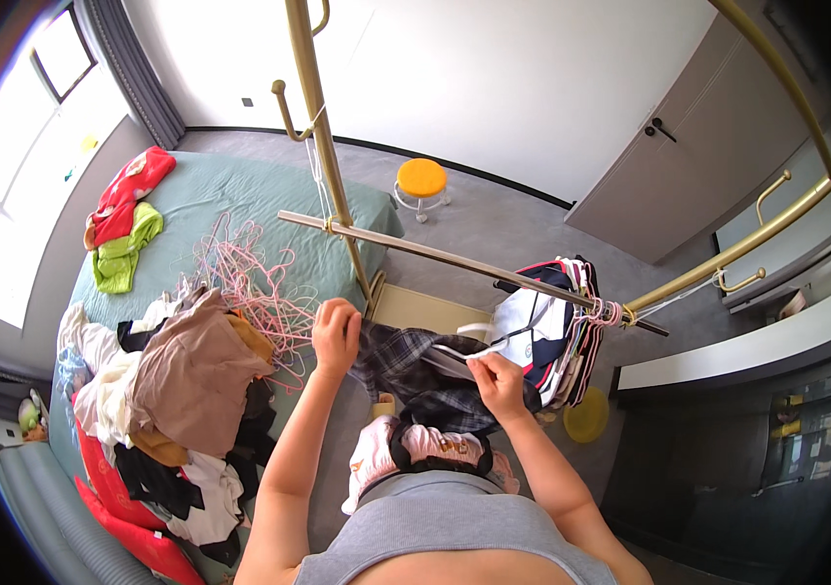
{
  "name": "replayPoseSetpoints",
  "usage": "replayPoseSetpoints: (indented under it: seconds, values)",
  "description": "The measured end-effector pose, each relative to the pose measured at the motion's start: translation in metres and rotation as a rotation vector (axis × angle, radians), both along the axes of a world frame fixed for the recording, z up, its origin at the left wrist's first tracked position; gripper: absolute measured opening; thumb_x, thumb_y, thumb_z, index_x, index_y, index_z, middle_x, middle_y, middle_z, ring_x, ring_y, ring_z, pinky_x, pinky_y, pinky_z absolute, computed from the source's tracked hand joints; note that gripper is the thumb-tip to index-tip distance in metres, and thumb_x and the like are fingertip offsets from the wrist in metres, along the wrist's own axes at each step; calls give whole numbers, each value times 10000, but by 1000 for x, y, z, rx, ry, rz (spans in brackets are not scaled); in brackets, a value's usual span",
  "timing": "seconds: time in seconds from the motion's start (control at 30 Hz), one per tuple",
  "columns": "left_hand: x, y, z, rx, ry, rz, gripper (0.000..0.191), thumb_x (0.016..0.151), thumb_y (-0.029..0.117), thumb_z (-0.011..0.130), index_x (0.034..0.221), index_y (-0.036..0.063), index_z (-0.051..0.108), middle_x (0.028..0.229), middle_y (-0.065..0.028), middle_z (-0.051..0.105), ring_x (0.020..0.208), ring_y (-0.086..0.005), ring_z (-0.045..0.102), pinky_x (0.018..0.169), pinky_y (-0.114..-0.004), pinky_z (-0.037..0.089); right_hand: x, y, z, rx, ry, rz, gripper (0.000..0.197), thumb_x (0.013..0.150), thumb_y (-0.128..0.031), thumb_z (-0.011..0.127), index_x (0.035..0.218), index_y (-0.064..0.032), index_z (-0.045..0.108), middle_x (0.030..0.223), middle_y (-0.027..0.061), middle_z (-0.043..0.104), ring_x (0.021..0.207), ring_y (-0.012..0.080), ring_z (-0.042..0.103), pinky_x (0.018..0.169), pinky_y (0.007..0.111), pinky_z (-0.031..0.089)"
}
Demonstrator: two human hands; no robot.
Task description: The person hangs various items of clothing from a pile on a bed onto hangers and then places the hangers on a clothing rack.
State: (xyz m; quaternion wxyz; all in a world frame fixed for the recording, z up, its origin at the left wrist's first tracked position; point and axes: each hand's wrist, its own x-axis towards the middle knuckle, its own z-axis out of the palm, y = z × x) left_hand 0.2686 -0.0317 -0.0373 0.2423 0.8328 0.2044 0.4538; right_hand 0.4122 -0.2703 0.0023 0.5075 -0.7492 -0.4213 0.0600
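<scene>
A dark plaid garment (415, 365) hangs between my hands, over a pink bundle at my waist. My left hand (336, 336) pinches its upper left edge, beside the pile of pink and white hangers (251, 267) on the bed. My right hand (497, 382) grips a white hanger (478, 355) that lies at the garment's opening; how far it reaches inside is hidden. Several garments on hangers (547, 329), white and navy among them, hang close together from the metal rail (445, 259), just beyond my right hand.
A bed with a green cover (225, 183) holds a heap of clothes (189, 380) and red and green garments (126, 212) at its far left. Gold rack posts (317, 110) rise ahead. A yellow stool (421, 179) stands near the wall, and a dark glossy cabinet (701, 439) is at the right.
</scene>
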Motion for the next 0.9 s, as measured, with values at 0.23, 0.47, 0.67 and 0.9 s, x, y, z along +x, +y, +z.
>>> replayPoseSetpoints:
  seconds: [0.23, 0.47, 0.67, 0.9]
  values:
    - [-6, 59, -70, -639, 409, -262, 520, 933, 414, 362, 698, 8, 585, 586, -181, 532, 627, -360, 559, 611, -387, 427, 0, 10, -26, 82, -77, -150, 146, 795, -102, 648, 698, -5, 597, 514, 61, 465, 421, 168, 438, 421, 285, 318]
    - [9, 115, -68, -422, 309, 161, 437, 886, 372, 451, 637, 18, 515, 597, -211, 480, 587, -412, 494, 541, -446, 387, 3, -1, -38, -18, -159, -147, 97, 822, -87, 611, 769, -6, 619, 579, 107, 555, 498, 225, 562, 471, 313, 406]
    - [55, 91, -95, -256, 333, -35, 189, 808, 177, 594, 921, 39, 531, 891, -157, 591, 841, -341, 543, 726, -430, 428, -2, 23, -83, -29, 561, -326, 177, 861, -150, 602, 857, 22, 642, 716, 8, 629, 637, 49, 539, 556, 209, 404]
    - [91, -4, -140, -561, 498, -378, 381, 811, 224, 600, 1113, 23, 485, 1038, -191, 562, 959, -339, 548, 819, -392, 448, 30, 51, -135, 176, 791, -374, 143, 854, -132, 613, 881, 5, 644, 738, -32, 597, 650, 22, 506, 571, 170, 379]
